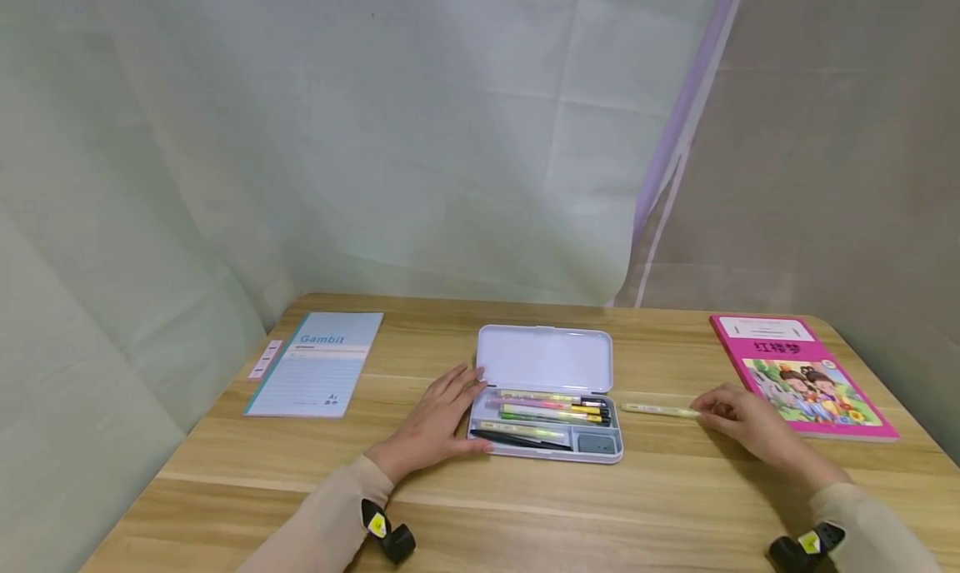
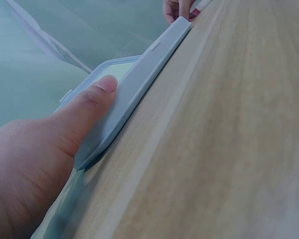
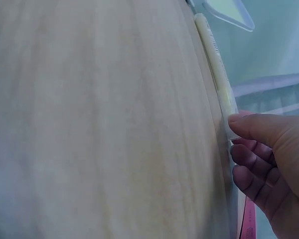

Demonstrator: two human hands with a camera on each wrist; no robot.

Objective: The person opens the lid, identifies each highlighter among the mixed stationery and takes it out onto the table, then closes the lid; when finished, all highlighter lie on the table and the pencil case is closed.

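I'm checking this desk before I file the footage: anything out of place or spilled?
Only mildly: one pale yellow pen, pinched by the right hand, is outside the open case holding the other pens. Nothing looks spilled.

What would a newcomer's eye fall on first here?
The bright pink book at the right of the table probably draws the eye first. Then comes the open white pencil case, mid-table, the left hand touching its left end. Right of the case, the right hand pinches a pale yellow pen.
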